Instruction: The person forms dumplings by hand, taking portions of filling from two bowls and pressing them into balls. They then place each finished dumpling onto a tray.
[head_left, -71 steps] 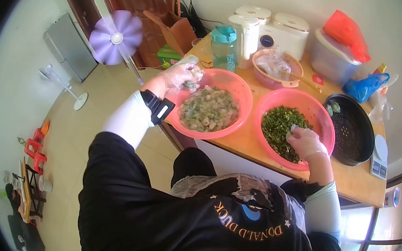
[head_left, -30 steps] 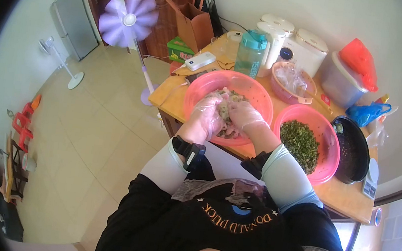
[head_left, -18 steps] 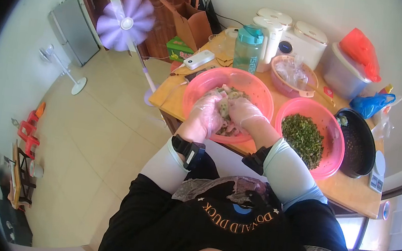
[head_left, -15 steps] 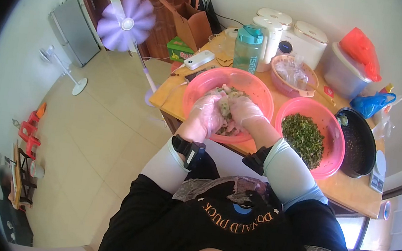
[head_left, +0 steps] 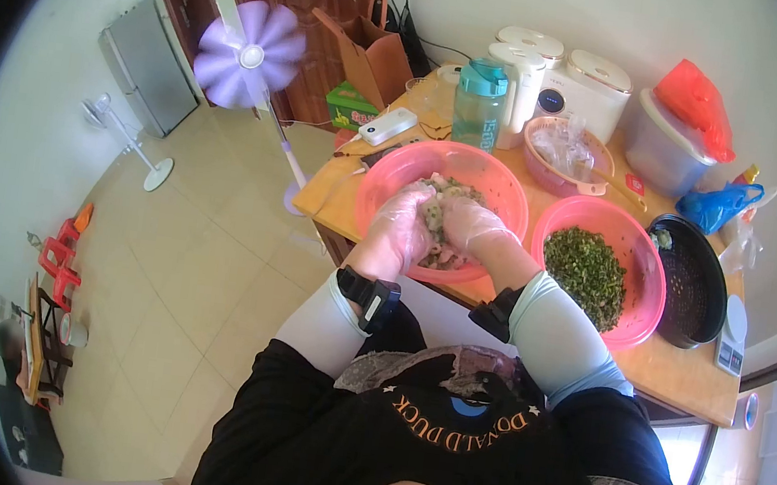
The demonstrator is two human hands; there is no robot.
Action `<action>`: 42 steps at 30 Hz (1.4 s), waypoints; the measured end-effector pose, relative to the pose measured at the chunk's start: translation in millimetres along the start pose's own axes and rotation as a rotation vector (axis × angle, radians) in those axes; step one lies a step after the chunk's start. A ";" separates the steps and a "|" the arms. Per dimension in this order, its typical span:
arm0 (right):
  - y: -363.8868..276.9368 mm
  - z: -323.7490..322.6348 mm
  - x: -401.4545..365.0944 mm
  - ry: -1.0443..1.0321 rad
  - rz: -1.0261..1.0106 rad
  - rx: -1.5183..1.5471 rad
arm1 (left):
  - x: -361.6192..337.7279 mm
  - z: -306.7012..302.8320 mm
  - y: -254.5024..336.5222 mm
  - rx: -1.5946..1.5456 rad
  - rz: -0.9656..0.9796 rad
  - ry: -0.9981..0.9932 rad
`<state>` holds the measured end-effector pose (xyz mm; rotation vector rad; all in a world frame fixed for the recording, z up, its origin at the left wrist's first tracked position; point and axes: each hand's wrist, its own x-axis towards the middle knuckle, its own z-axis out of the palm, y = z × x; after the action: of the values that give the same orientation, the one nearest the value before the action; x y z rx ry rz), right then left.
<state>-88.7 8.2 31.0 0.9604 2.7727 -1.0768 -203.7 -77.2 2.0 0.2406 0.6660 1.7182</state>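
Observation:
Both my hands wear clear plastic gloves and are inside the left pink bowl (head_left: 502,184). My left hand (head_left: 400,227) curls round a pale, green-flecked clump (head_left: 433,213) from the left. From the right, my right hand (head_left: 471,222) presses on the same clump, its fingers bent inward. Pinkish pieces mixed with green bits (head_left: 445,256) lie beneath and behind the hands. Beside this bowl, a second pink bowl (head_left: 640,307) holds chopped greens (head_left: 586,276).
A black round pan (head_left: 689,279) and a white scale (head_left: 733,333) are at the table's right. Behind the bowls stand a teal bottle (head_left: 479,103), a white pitcher (head_left: 521,84), a pink basket (head_left: 566,177) and a lidded tub (head_left: 667,146). A purple fan (head_left: 251,56) stands left of the table.
The whole view has shifted slightly, with the table and bowls a little lower in the frame. My hands remain around the clump in the left bowl.

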 end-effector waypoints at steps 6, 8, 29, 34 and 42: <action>30.2 26.5 23.4 0.249 -0.342 -0.262 | 21.6 -27.8 -6.8 0.070 0.077 -0.010; 9.8 16.1 3.4 0.294 -0.348 -0.198 | 20.7 -27.4 -6.3 0.124 0.097 -0.005; -13.3 -2.5 -26.2 0.008 0.008 0.466 | 19.2 -17.4 -5.5 -0.084 0.232 0.170; -10.9 29.1 -8.3 0.337 -0.261 0.071 | 32.2 -37.0 -7.3 0.033 0.219 0.130; -15.8 25.4 -4.2 0.287 -0.080 0.230 | 15.0 -12.7 -6.7 0.063 0.162 0.185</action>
<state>-99.1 -18.8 22.2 1.1162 2.9823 -1.3985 -208.4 -66.0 -15.0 0.1848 0.8561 1.8923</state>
